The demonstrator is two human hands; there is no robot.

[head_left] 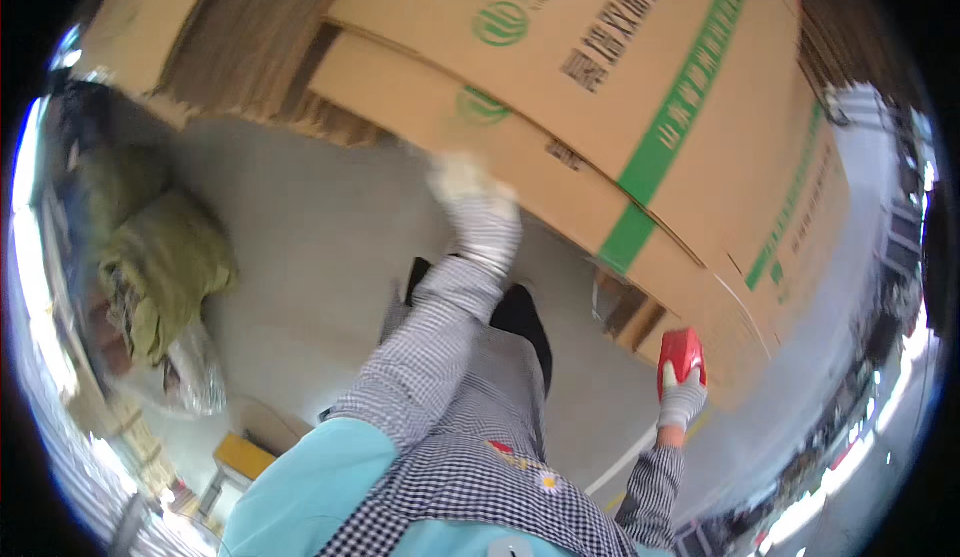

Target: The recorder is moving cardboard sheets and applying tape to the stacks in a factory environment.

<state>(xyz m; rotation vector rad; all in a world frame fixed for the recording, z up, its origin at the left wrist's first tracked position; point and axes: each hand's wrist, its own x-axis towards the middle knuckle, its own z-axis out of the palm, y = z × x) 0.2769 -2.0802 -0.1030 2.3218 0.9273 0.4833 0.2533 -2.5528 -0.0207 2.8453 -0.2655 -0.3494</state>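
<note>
A large brown cardboard box (700,127) with green stripes and dark print fills the upper right of the head view. Along its near side a long flap (420,97) sticks out toward me. My left hand (468,182), in a white knit glove, is right at that flap's edge; motion smears its fingers, so I cannot tell whether they grip it. Lower right, my right hand (683,394), also gloved, is closed around a red boxy hand-held object (682,352) beside the box's near right corner. The object's exact kind does not show.
Stacked flat cardboard (245,47) stands at the upper left, close to the box. Olive-green cloth (165,262) lies heaped on the grey floor (290,197) at left, with clear plastic (200,372) below it. A small yellow-topped stand (245,455) is at the lower left.
</note>
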